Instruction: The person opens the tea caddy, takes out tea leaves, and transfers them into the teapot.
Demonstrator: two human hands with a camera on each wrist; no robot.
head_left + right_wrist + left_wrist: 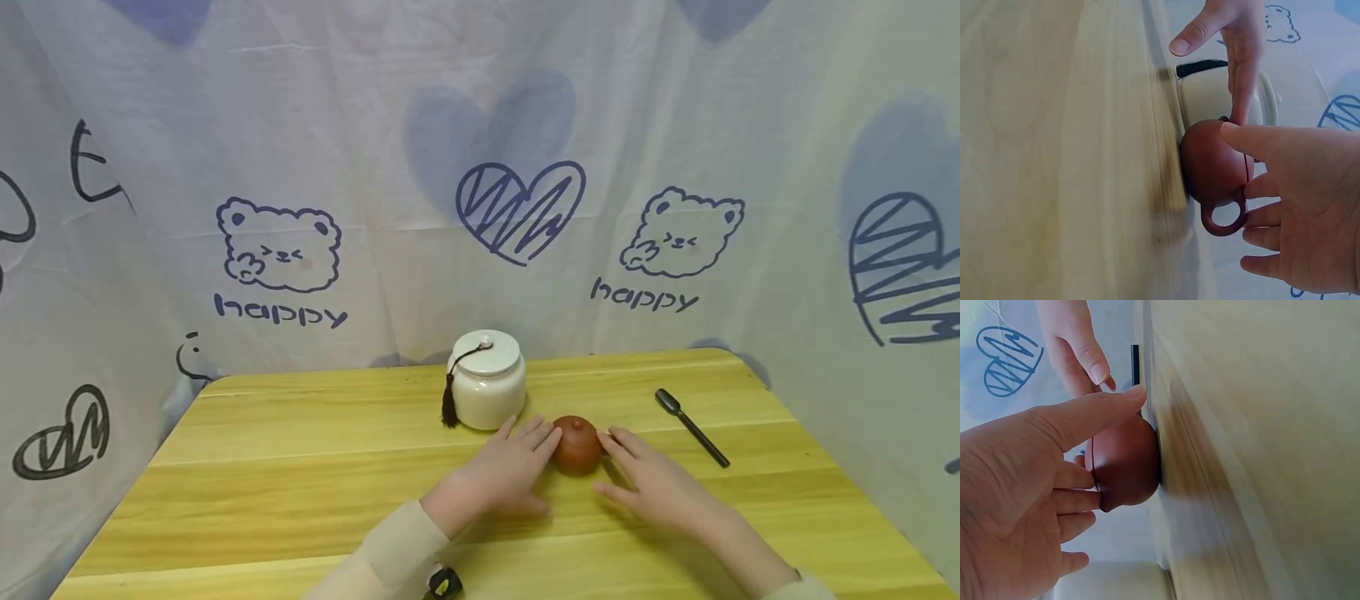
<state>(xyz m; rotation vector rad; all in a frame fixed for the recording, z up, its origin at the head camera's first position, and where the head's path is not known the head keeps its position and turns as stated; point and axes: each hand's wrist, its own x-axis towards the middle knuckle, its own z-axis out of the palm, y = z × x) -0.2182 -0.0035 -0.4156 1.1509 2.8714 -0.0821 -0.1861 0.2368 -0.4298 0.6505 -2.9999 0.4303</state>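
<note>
A small reddish-brown clay teapot with a knobbed lid stands on the wooden table, between the two hands. My left hand reaches in from the left, its outstretched fingertips right at the spout side of the pot. From the right comes my right hand, fingers nearly straight, fingertips beside the ring handle. In the left wrist view the left thumb passes in front of the pot body. Neither hand is wrapped around it.
Behind the left hand stands a white lidded jar with a black tassel. A dark, slim scoop lies at the right of the table. A printed cloth hangs behind and at the sides.
</note>
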